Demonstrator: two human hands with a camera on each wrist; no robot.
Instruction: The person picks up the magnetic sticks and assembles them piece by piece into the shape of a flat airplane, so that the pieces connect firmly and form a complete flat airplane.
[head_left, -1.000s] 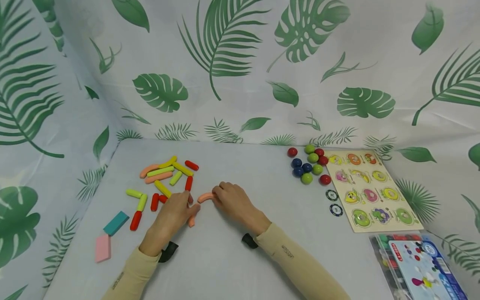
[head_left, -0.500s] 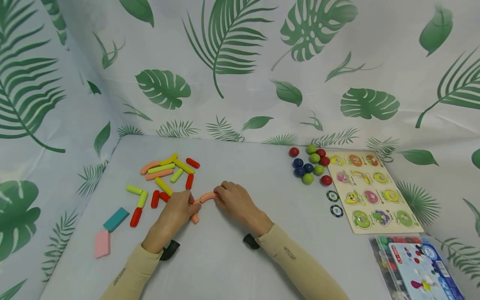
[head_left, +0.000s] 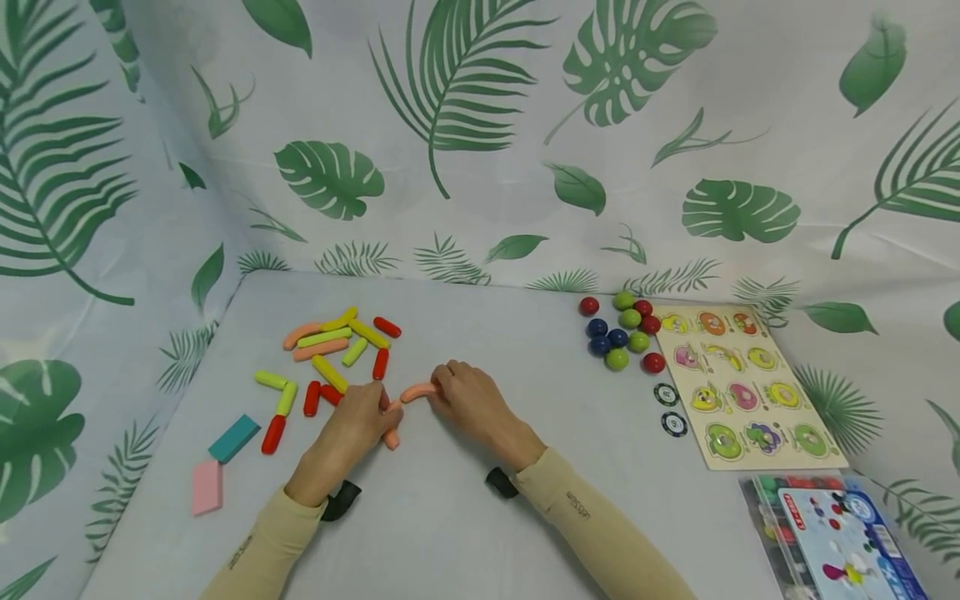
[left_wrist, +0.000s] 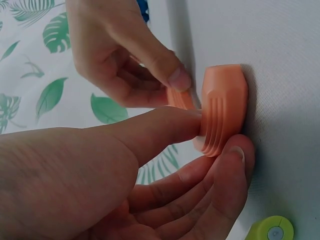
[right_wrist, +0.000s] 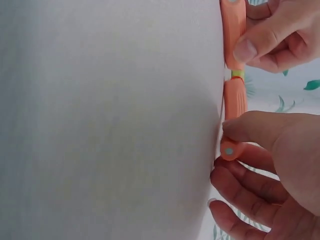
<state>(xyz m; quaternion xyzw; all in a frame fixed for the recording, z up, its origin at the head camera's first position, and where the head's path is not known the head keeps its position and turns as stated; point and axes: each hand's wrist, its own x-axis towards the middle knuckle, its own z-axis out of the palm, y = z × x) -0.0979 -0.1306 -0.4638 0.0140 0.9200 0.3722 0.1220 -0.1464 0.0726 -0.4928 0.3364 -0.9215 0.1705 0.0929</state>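
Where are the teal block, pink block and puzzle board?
teal block (head_left: 234, 438), head view, middle of its top face.
pink block (head_left: 206, 487), head view, centre of its flat face.
puzzle board (head_left: 723, 373), head view, bare strip between pieces.

We see staged play-and-sort setup, not lived-in room. Leaf-print cloth (head_left: 480, 125) hangs as backdrop on back and left side, closing off all surroundings. Worktop (head_left: 480, 517) covered in plain pale grey sheet. On it we find only children's toys: coloured sticks (head_left: 337, 350) in loose heap, coloured balls (head_left: 622, 333) clustered, fruit peg puzzle board (head_left: 738, 383), two poker chips (head_left: 667, 408), flat blocks (head_left: 221, 462), boxed toy set (head_left: 832, 533) at near right corner. We cannot tell which building holds it.
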